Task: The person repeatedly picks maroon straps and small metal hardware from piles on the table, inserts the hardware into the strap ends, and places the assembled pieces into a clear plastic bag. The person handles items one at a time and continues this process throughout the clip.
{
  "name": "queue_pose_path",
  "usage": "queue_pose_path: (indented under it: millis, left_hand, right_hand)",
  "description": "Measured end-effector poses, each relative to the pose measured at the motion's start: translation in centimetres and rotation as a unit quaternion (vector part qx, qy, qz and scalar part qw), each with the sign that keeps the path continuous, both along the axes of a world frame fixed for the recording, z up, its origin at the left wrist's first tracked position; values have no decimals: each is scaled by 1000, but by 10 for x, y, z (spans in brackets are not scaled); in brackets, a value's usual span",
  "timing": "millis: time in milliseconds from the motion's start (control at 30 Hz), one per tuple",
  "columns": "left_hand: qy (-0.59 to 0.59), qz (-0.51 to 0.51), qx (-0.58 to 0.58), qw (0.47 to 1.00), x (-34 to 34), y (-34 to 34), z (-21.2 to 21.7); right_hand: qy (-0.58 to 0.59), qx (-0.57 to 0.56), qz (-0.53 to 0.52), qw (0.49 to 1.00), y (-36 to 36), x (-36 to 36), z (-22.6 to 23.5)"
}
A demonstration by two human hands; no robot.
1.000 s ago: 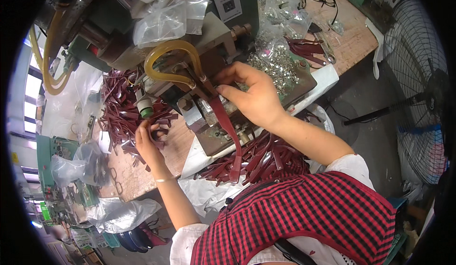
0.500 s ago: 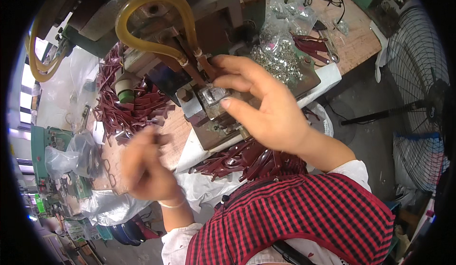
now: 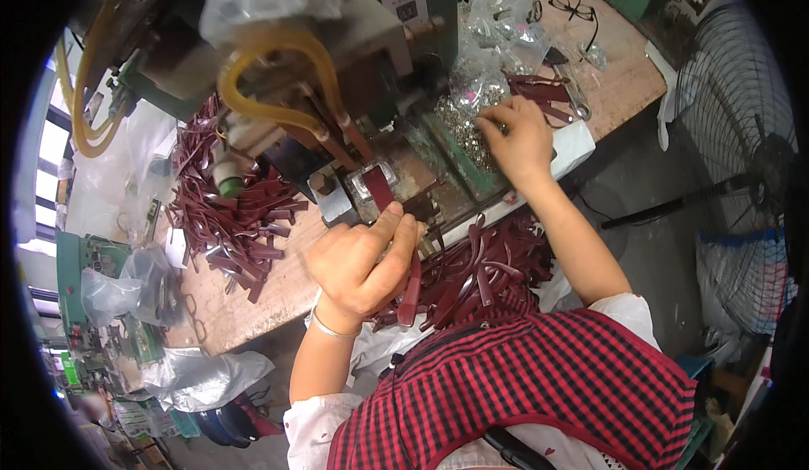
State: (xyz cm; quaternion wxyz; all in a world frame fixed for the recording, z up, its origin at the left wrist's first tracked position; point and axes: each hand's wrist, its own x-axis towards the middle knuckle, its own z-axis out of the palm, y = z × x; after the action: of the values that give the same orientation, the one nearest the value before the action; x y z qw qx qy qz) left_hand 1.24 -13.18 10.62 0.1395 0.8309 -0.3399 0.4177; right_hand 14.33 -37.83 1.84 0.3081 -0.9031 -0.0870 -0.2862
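My left hand (image 3: 358, 263) pinches a flat dark red strip (image 3: 378, 185), perhaps an eyeglass temple blank, between thumb and fingers. Its far end lies over the small metal fixture (image 3: 357, 190) of a green and grey press (image 3: 371, 40). The near end sticks out below my fingers. To the right, my right hand (image 3: 527, 143) hovers at the edge of a heap of small shiny metal parts (image 3: 465, 131) beside a plastic bag. Its fingertips are drawn together; whatever is between them is too small to make out.
Heaps of dark red strips lie left of the press (image 3: 244, 225) and along the table's near edge (image 3: 480, 268). A yellow hose (image 3: 333, 74) loops above the fixture. Eyeglasses (image 3: 573, 6) rest at the back right. A large black fan (image 3: 742, 150) stands at right.
My left hand has come in from the left and brought a strip onto the fixture. My right hand has left the fixture and moved right to the metal parts.
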Motion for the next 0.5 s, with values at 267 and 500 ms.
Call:
queue_pose_path:
  millis: [267,500]
  left_hand:
    - [25,22,-26,999,-8,-1,0]
    - [50,231,-148,960,-84,83,-68]
  right_hand:
    - [-11,-191,51,980,48,20,2]
    - [-56,-43,49,996,9,2,-11]
